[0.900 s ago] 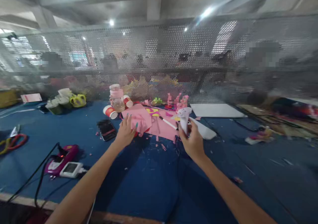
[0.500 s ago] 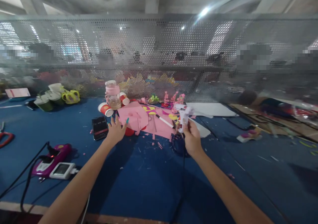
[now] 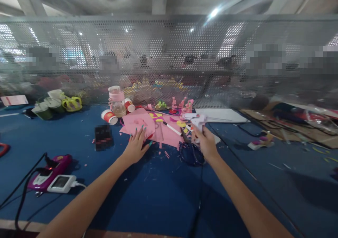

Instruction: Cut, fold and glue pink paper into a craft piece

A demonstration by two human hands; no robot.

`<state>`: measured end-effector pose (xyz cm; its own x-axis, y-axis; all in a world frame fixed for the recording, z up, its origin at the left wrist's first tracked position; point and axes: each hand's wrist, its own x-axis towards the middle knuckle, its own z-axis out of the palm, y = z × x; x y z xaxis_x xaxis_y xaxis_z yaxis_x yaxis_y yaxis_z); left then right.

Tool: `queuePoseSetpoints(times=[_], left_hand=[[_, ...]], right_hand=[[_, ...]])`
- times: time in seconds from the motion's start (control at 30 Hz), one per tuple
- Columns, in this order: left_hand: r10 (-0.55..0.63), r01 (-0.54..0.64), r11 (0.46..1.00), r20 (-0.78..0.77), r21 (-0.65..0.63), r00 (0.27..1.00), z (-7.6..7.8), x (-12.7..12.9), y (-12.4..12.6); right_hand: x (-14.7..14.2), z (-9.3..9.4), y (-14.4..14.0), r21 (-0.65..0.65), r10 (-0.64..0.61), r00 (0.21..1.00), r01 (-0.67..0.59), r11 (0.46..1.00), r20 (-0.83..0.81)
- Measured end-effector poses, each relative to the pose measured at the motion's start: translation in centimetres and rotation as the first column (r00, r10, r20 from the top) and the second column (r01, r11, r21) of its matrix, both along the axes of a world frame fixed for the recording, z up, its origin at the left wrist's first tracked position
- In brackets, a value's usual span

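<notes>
My left hand (image 3: 135, 148) lies with fingers spread at the front edge of the pink sheets (image 3: 144, 120). Beneath the fingertips some of the paper is covered. My right hand (image 3: 208, 145) is closed around the handle of a white glue gun (image 3: 200, 121), its nozzle hidden or too blurred to make out. Dark-handled scissors (image 3: 190, 154) lie just left of that hand, blades pointing away. Between my hands a white marker (image 3: 172, 128) with a black cap rests across the pink paper, near yellow cut pieces (image 3: 181, 124).
Behind the paper stand small pink figures (image 3: 188, 105) and a pink-lidded bottle (image 3: 116, 100) beside red paper cups (image 3: 109, 117). A blurred phone (image 3: 103, 137) and a purple power strip (image 3: 50, 173) lie left. White board (image 3: 221, 115) and cardboard (image 3: 280, 129) are right; perforated metal panel (image 3: 163, 62) behind.
My left hand has moved right, away from the phone, onto the pink paper's front edge. The glue gun has shifted slightly in my right hand, leaving the scissors more visible.
</notes>
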<state>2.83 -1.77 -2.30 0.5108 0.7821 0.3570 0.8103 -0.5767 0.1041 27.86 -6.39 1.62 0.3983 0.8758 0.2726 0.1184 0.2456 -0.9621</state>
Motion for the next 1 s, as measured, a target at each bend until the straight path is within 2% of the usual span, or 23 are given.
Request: queuePoseSetpoints(times=[0.03,0.1,0.17,0.23,0.3,0.43,0.5,0.53,0.6,0.7,0.8,0.9,0.93,1.0], left_hand=[[0.012,-0.012,0.999,-0.016,-0.053,1.0,-0.1,0.2,-0.2],[0.035,-0.042,0.988,-0.05,-0.146,0.998,0.0,0.5,-0.6],[0.046,-0.058,0.983,-0.075,-0.176,0.996,0.2,0.7,-0.9],[0.052,-0.068,0.983,-0.096,-0.169,0.994,0.5,0.8,-1.2],[0.06,-0.077,0.987,-0.119,-0.143,0.991,0.6,0.9,-1.5],[0.066,-0.08,0.993,-0.15,-0.086,0.986,0.2,1.0,-1.8],[0.063,-0.074,0.995,-0.143,-0.071,0.988,-0.1,1.0,-1.8],[0.058,-0.067,0.996,-0.129,-0.066,0.99,-0.2,1.0,-1.7],[0.037,-0.042,0.997,-0.077,-0.062,0.996,-0.5,1.0,-1.5],[-0.006,0.009,0.999,0.06,-0.049,0.998,-0.7,0.9,-1.5],[-0.06,0.076,0.995,0.234,-0.058,0.97,-0.3,0.8,-1.9],[-0.12,0.21,0.963,0.429,-0.17,0.895,0.6,1.0,-2.3],[-0.123,0.273,0.932,0.501,-0.238,0.857,0.9,1.1,-2.3],[-0.059,0.395,0.829,0.64,-0.396,0.766,1.8,1.2,-2.0]], right_hand=[[0.2,0.1,-0.2,0.002,-0.144,0.966,0.147,0.989,0.213],[0.4,0.6,-0.6,0.021,-0.316,0.763,0.37,0.929,0.564],[0.3,1.1,-1.0,-0.041,-0.302,0.56,0.518,0.855,0.772],[0.0,1.2,-1.3,-0.139,-0.192,0.433,0.624,0.769,0.881],[-0.5,1.0,-1.4,-0.195,-0.092,0.362,0.679,0.707,0.928],[-2.3,-0.2,-1.8,-0.138,-0.045,0.226,0.731,0.668,0.973],[-3.7,-0.9,-2.2,-0.083,-0.046,0.157,0.722,0.687,0.986],[-4.4,-1.3,-2.4,-0.058,-0.053,0.136,0.699,0.713,0.989],[-5.8,-2.1,-2.7,0.018,-0.1,0.104,0.595,0.803,0.99],[-7.4,-3.4,-2.8,0.172,-0.222,0.117,0.337,0.926,0.968],[-8.1,-4.6,-2.6,0.241,-0.265,0.205,0.132,0.961,0.942],[-8.2,-5.2,-2.3,0.236,-0.244,0.248,0.063,0.97,0.938],[-8.1,-5.2,-2.2,0.236,-0.243,0.254,0.06,0.97,0.936],[-7.9,-5.0,-1.8,0.246,-0.249,0.273,0.046,0.968,0.929]])
